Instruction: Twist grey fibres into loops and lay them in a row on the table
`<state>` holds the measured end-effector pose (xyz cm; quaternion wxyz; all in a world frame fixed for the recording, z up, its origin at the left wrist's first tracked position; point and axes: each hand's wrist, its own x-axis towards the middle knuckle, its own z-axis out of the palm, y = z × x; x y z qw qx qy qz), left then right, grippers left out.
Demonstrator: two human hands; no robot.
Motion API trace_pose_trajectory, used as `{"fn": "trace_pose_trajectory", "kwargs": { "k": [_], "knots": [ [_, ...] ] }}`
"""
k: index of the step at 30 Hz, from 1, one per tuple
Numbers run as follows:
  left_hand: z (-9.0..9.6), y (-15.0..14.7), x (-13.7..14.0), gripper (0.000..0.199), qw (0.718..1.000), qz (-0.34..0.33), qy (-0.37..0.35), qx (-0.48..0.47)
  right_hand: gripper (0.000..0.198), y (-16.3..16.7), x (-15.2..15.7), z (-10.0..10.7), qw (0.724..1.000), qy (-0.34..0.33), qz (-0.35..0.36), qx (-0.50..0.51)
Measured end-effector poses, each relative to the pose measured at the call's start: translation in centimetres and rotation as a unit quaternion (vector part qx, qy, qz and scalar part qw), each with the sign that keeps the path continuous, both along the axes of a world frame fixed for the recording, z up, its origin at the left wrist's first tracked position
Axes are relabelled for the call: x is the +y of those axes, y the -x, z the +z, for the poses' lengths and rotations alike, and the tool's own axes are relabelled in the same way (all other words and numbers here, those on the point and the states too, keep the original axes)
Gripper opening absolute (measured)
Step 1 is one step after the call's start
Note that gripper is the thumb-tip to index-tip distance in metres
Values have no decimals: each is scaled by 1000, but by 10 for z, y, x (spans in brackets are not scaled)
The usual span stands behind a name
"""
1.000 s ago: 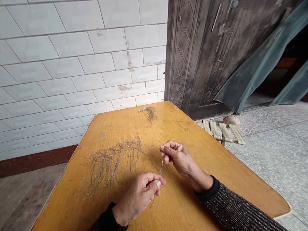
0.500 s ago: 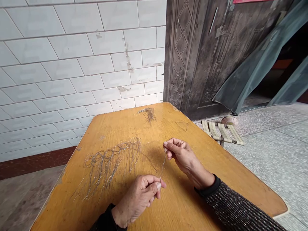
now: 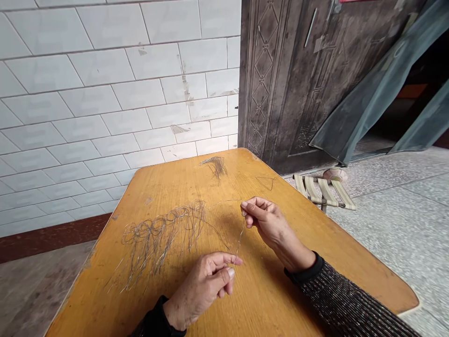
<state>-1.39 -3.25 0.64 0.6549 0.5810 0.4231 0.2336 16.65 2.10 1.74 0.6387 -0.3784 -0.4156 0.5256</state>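
Observation:
My right hand (image 3: 268, 222) pinches a thin metal wire (image 3: 240, 239) between thumb and fingertips above the wooden table (image 3: 280, 290). One length of that wire hangs down, slightly kinked, and a fine strand reaches left from the fingertips. At its lower end my left hand (image 3: 205, 285) holds the wire loosely between thumb and index finger, the index stretched out past it. Left of both hands lies a row of looped wires (image 3: 164, 229), their coils at the top and straight tails toward me.
A small bundle of wires (image 3: 216, 166) lies at the table's far end, with a bent wire (image 3: 266, 182) to its right. White tiled wall (image 3: 105, 93) and a dark carved door (image 3: 277, 93) stand behind. A folding stool (image 3: 324, 192) is beside the table's right edge.
My left index finger has straightened and lifted slightly off the thumb. My right hand has shifted slightly up and right with the wire. The wires on the table stay put.

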Motion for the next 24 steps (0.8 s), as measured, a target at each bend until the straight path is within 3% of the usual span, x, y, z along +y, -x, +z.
{"fn": "trace_pose_trajectory", "kwargs": {
  "k": [8,13,15,18,24],
  "knots": [
    [-6,-1,-1,24,1000,13,-8,-10,24,1,0,-3,1000,3,10,-5],
    [-2,3,5,43,999,-28,2,18,24,-6,3,0,1000,7,-9,18],
    [1,8,11,46,998,26,-45,25,24,-7,3,2,1000,10,-1,26],
    [3,15,22,33,982,137,-132,6,26,-2,-1,0,998,29,47,5],
    [4,23,31,25,933,261,-242,-52,27,15,-8,-10,991,56,122,-29]
  ]
}}
